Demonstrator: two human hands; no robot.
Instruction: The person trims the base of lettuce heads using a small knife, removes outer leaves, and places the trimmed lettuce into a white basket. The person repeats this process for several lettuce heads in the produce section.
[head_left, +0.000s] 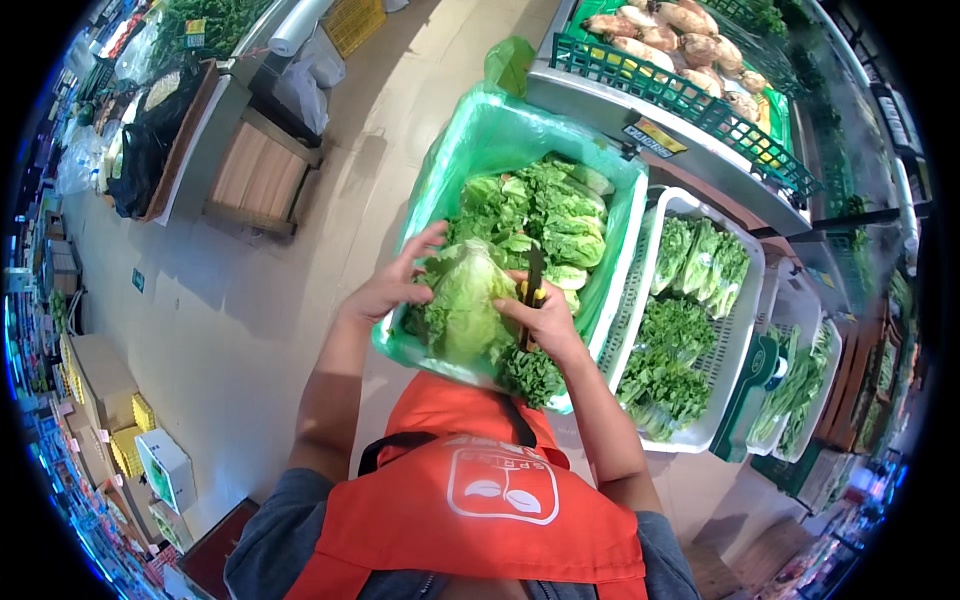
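A large pale-green head of lettuce (468,300) is upright at the near side of a crate (400,345) lined with green plastic film. My left hand (392,285) is at its left side, fingers spread and curved; whether they touch the leaves I cannot tell. On the other side, my right hand (543,318) grips a slim black and yellow tool that looks like a knife (535,265), with the thumb against the lettuce. Behind it, more lettuce heads (570,225) fill the crate. Dark curly greens (530,375) sit at the near rim below my right hand.
To the right stands a white basket (735,370) of leafy greens, with further green bunches (790,400) beyond. A display counter (660,125) at the upper right carries root vegetables (690,45). On the left are a wooden crate (262,170) and the tiled floor (210,330).
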